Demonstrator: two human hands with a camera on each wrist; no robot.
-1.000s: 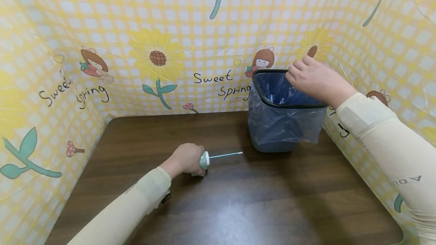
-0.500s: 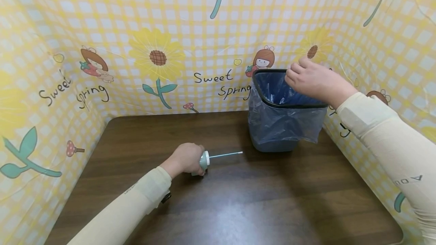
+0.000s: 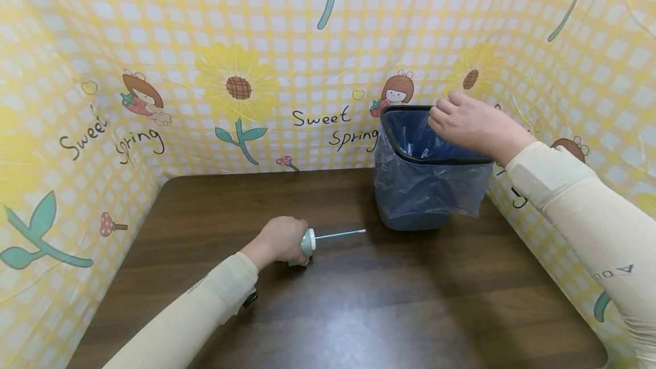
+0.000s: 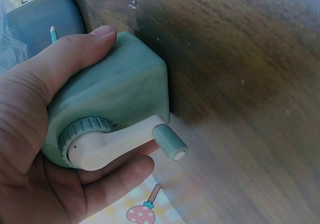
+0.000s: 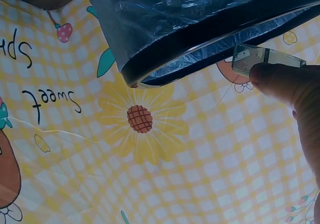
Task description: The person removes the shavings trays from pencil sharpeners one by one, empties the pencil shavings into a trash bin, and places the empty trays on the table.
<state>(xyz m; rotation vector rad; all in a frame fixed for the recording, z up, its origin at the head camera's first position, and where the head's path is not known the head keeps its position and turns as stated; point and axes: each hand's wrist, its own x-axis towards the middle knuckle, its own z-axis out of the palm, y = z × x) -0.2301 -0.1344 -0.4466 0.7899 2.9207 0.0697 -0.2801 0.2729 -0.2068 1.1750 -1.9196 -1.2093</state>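
My left hand (image 3: 281,239) grips a green crank pencil sharpener (image 4: 125,84) low over the table, thumb across its top. The sharpener's white crank arm (image 4: 117,146) ends in a green knob (image 4: 170,141). From its white front ring sticks a thin light-blue pencil (image 3: 338,234), pointing toward the bin. My right hand (image 3: 468,122) is over the mouth of the grey bin (image 3: 412,220). Between its thumb and fingers, the right wrist view shows a small clear plastic shavings tray (image 5: 245,59) pinched near the black rim (image 5: 175,59). The hand hides that tray in the head view.
A clear plastic bag (image 3: 430,187) lines the bin and hangs over its outside. The bin stands at the back right of the dark wooden table (image 3: 230,198). Small pale crumbs (image 4: 132,4) dot the tabletop. A yellow checked cloth (image 3: 318,67) surrounds the table.
My right hand has dipped slightly over the bin, its fingers tilting lower, still pinching the shavings tray. The left hand, pencil sharpener and pencil stay in place.
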